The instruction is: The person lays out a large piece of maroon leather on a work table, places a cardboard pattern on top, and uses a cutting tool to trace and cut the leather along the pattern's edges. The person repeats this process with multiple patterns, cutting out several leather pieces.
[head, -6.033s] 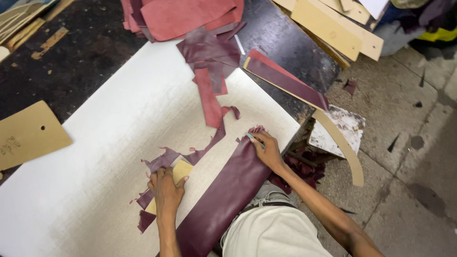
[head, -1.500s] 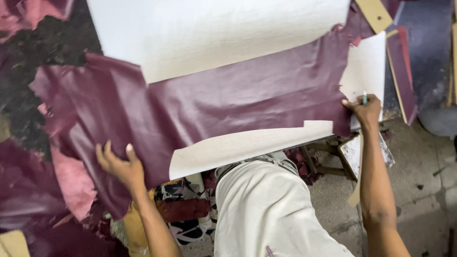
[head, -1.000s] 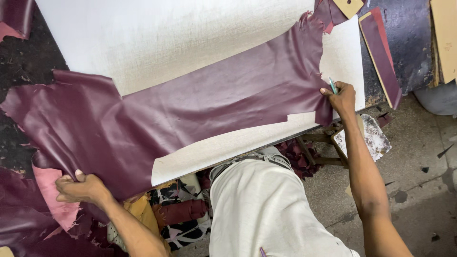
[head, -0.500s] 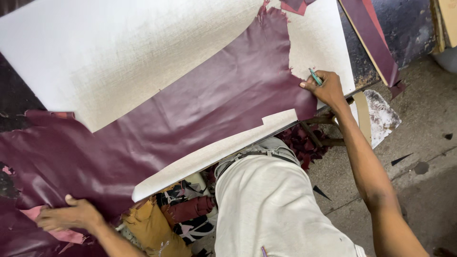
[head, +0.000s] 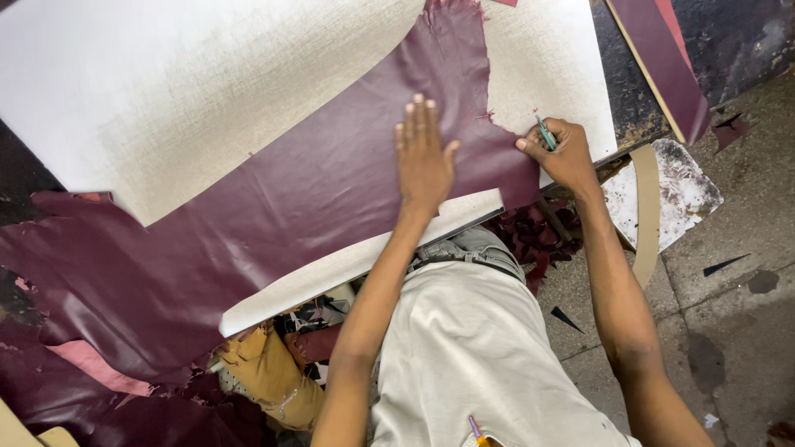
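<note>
One white cutting board point(head: 166, 91) fills the upper left and centre of the frame on my counter point(head: 642, 124), and across it, from the top centre down to the lower left, runs one large maroon leather hide point(head: 273, 215), its lower end spilling off the board's edge toward the floor. I judge it soft and limp, fairly light, with a smooth face that would slide on the board, so it is best held by pressing flat on top or taken at an edge, not pinched mid-sheet. My left hand point(head: 424, 157) lies open, palm down and fingers spread, flat on the hide at centre frame. My right hand point(head: 563, 153), right of centre, is closed around one slim green-handled tool point(head: 545, 132), its tip at the hide's ragged right edge. One maroon strip point(head: 654, 58) lies at the upper right. One pink scrap point(head: 95, 368) shows lower left.
</note>
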Tool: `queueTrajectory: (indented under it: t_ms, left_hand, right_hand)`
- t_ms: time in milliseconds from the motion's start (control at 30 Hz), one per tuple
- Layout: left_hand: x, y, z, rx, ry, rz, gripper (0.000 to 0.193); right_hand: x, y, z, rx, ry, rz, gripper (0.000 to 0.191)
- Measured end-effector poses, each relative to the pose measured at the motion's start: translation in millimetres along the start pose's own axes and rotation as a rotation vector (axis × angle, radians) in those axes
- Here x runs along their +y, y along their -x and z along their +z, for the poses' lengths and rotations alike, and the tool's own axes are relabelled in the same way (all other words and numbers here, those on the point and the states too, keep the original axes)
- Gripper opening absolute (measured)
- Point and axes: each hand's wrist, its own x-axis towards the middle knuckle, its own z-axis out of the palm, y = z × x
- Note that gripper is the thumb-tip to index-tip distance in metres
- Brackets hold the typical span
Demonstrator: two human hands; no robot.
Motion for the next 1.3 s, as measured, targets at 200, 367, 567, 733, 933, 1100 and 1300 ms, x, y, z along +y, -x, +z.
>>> queueTrajectory:
  t_ms: [200, 367, 567, 733, 933, 1100, 1300]
  left_hand:
    - [53.7, -3.7, 26.0, 0.031, 0.011, 0.278, 0.077]
    - [2.4, -3.4, 4.5, 0.091, 0.111, 0.172, 0.072]
    - [-115.9, -27.6, -49.4, 0.266, 0.432, 0.212, 0.050]
    - [-249.3, -90.5, -108.3, 0.813, 0.499, -0.271, 0.040]
    - [-345.6, -181.6, -210.2, 0.926, 0.448, -0.653, 0.071]
    - [-345.4, -221.0, -236.0, 0.757, 0.545, -0.976, 0.069]
    - [-372.1, -238.8, -235.4, 1.087, 1.345, -0.592, 0.049]
  right_hand:
    - [-8.9, 9.4, -1.6, 0.030, 0.155, -0.058, 0.025]
    - [-7.8, 30.9, 22.6, 0.248, 0.135, -0.126, 0.021]
    - [18.9, 31.8, 30.5, 0.347, 0.145, -0.262, 0.011]
    - [41.3, 29.6, 20.1, 0.207, -0.244, -0.037, 0.028]
    - [46.6, 29.4, 20.4, 0.232, -0.337, -0.035, 0.033]
    - [44.8, 28.4, 22.6, 0.282, -0.297, 0.001, 0.034]
    - [43.4, 30.0, 22.8, 0.291, -0.314, -0.010, 0.035]
